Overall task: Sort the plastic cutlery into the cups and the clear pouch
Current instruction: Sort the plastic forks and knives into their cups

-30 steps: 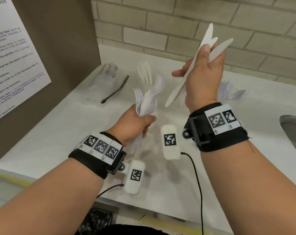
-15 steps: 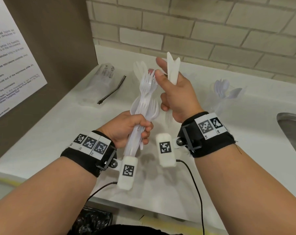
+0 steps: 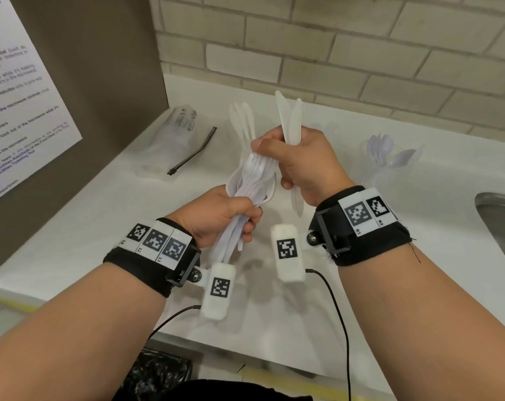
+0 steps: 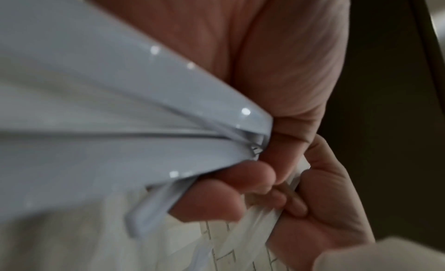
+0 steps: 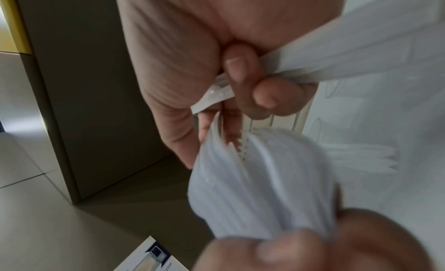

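Observation:
My left hand grips a bundle of white plastic forks by the handles, tines up, above the counter. In the left wrist view the fork handles fan out from its curled fingers. My right hand holds two or three white knives upright in its curled fingers, while its thumb and forefinger touch the fork heads. The right wrist view shows the knives and the forks close together. One clear cup with knives stands behind the hands, another clear cup with spoons at the right. The clear pouch lies at the back left.
The white counter ends at a brown panel with a printed notice on the left and a brick wall behind. A steel sink sits at the right edge. A black bin bag is below the counter's front edge.
My right hand came down from high at the right with the knives and now meets the fork bundle. My left hand turned the forks more upright and stayed in place.

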